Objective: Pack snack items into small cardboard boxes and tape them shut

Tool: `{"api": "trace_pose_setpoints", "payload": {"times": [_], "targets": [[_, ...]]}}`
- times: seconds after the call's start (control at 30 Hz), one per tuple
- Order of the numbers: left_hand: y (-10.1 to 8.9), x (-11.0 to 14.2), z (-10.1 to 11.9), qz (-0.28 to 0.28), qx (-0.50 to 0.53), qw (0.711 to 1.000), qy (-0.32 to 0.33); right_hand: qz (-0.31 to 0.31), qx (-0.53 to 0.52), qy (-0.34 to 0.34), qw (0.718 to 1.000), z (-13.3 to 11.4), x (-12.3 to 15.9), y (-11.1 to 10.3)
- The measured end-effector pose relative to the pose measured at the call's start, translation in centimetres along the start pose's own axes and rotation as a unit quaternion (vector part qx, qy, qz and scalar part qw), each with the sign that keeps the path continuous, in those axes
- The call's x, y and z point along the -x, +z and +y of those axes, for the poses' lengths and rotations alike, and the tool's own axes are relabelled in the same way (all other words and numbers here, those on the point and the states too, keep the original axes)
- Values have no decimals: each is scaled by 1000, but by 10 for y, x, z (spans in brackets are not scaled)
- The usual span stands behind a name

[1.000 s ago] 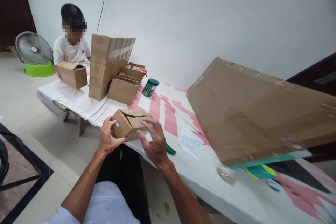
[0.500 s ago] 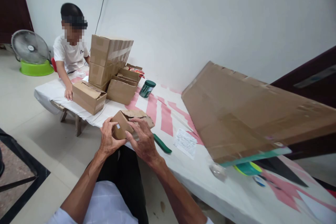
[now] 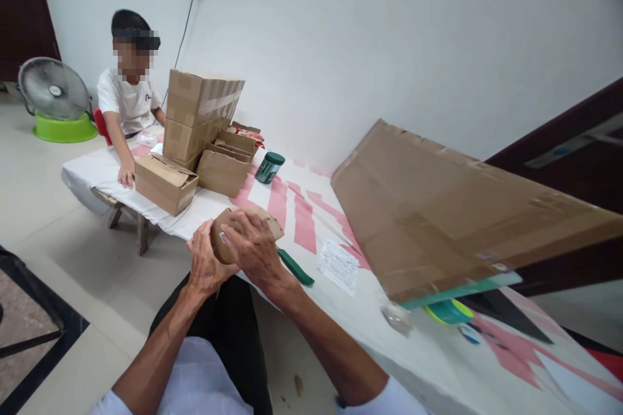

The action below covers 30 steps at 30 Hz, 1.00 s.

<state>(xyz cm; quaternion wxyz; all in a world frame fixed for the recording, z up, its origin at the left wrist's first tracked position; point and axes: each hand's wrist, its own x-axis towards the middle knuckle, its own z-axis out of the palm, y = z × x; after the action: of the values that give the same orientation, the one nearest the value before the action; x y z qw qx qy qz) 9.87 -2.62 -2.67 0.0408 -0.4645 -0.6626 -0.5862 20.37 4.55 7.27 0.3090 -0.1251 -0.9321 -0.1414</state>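
Observation:
A small brown cardboard box is held between both hands at the near edge of the table. My left hand wraps its left side and lower edge. Across the top and near side lies my right hand, its fingers bent over the box. A small white label shows on the box's end, partly covered by the right fingers. Just right of the box, a green-handled tool, perhaps a cutter, rests on the cloth. A sheet of handwritten paper lies farther right.
Another cardboard box sits at the left, touched by a person's hand. Behind it are stacked taped boxes, an open box and a green jar. A large cardboard sheet leans at the right, near a tape roll.
My right hand has shifted left across the box, its fingers now over the top and end near the label. The left hand stays around the box's left side.

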Motion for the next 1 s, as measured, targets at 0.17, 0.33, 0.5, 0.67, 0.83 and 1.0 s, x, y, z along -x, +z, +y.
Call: {"api": "trace_pose_setpoints", "payload": {"times": [0.17,0.33,0.5,0.67,0.83,1.0], "targets": [[5,3,6,18,-6,1000,8,-49,59,-39,996,1,-5,8],[6,4,7,27,-11,999,13,-68,84,-45,993,2,-6,9],[5,4,7,23,-8,999,26,-70,104,-72,990,2,-9,8],[5,4,7,13,-6,1000,18,-74,104,-88,988,2,-12,10],[6,5,6,15,-11,1000,21,-91,77,-84,989,3,-12,15],[6,5,4,13,-2,1000,22,-92,111,-97,985,3,-10,17]]}}
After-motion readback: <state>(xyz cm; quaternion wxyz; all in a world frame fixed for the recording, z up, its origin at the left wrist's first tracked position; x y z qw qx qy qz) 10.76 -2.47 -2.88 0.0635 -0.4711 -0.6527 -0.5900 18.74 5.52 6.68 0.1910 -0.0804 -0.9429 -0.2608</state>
